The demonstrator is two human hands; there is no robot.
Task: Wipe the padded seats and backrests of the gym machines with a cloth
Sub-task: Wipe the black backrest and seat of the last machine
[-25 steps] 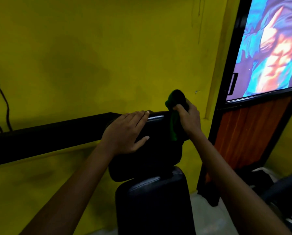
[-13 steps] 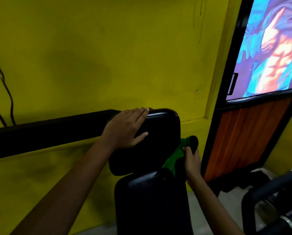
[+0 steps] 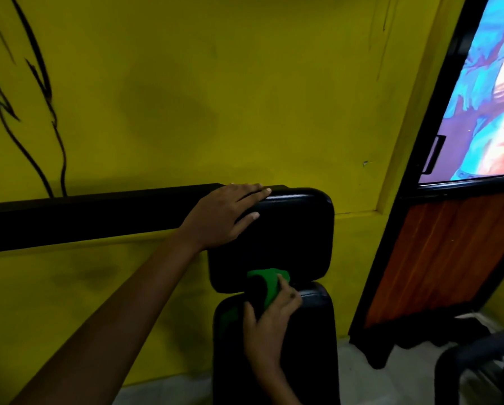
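Observation:
A black padded headrest (image 3: 297, 229) stands above a longer black backrest pad (image 3: 309, 346) in the middle of the view. My left hand (image 3: 223, 217) lies over the headrest's top left corner, fingers stretched along its upper edge. My right hand (image 3: 269, 320) grips a bunched green cloth (image 3: 269, 283) and holds it against the headrest's lower edge, just above the gap between the two pads. Part of the cloth is dark and hangs down to the left of my fingers.
A yellow wall (image 3: 215, 97) is right behind the pads, with a black rail (image 3: 84, 214) running left. A door (image 3: 443, 252) with a wood panel and a colourful poster stands at the right. Black machine parts (image 3: 478, 366) sit at the lower right.
My right hand has carried the cloth from the headrest's top right corner down its right side and then left along its lower edge. My left hand has stayed on the top left corner.

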